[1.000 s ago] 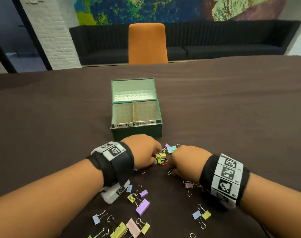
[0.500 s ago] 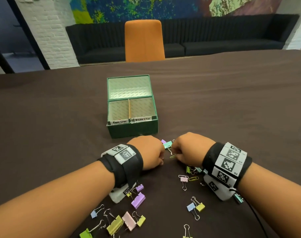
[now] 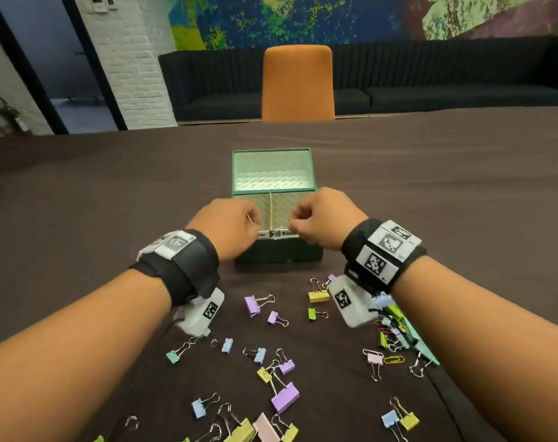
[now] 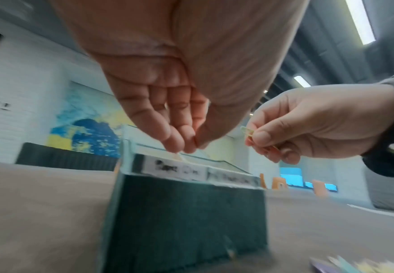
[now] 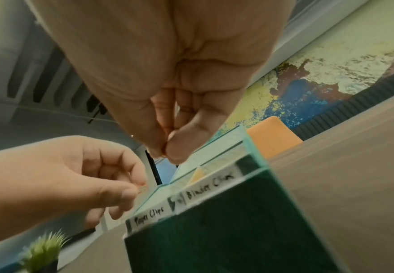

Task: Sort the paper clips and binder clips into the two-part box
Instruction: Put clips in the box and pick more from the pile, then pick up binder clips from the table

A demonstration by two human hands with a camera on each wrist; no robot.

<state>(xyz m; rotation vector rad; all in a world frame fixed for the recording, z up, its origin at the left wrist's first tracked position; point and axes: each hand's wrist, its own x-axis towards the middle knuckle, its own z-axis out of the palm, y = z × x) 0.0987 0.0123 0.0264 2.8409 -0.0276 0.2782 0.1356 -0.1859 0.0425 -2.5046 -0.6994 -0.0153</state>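
The green two-part box (image 3: 277, 253) stands mid-table with its lid open behind. Its labels read "Paper Clips" on the left and "Binder Clips" on the right. My left hand (image 3: 252, 221) hovers over the front of the left part (image 3: 263, 208) and pinches a thin orange-yellow paper clip (image 5: 142, 188). My right hand (image 3: 295, 220) hovers over the front of the right part (image 3: 285, 207) and pinches a small pale green clip (image 4: 248, 131); I cannot tell its kind. Several loose binder clips (image 3: 252, 304) and a yellow paper clip (image 3: 394, 359) lie on the cloth nearer to me.
A dense pile of clips (image 3: 395, 330) lies under my right forearm. An orange chair (image 3: 298, 84) stands at the table's far edge, with a black sofa (image 3: 446, 78) behind it. A small green plant (image 5: 41, 247) shows in the right wrist view. Dark cloth (image 3: 111, 202) covers the table.
Both hands have risen from the loose clips and moved forward to the box's front edge, each carrying a small clip.
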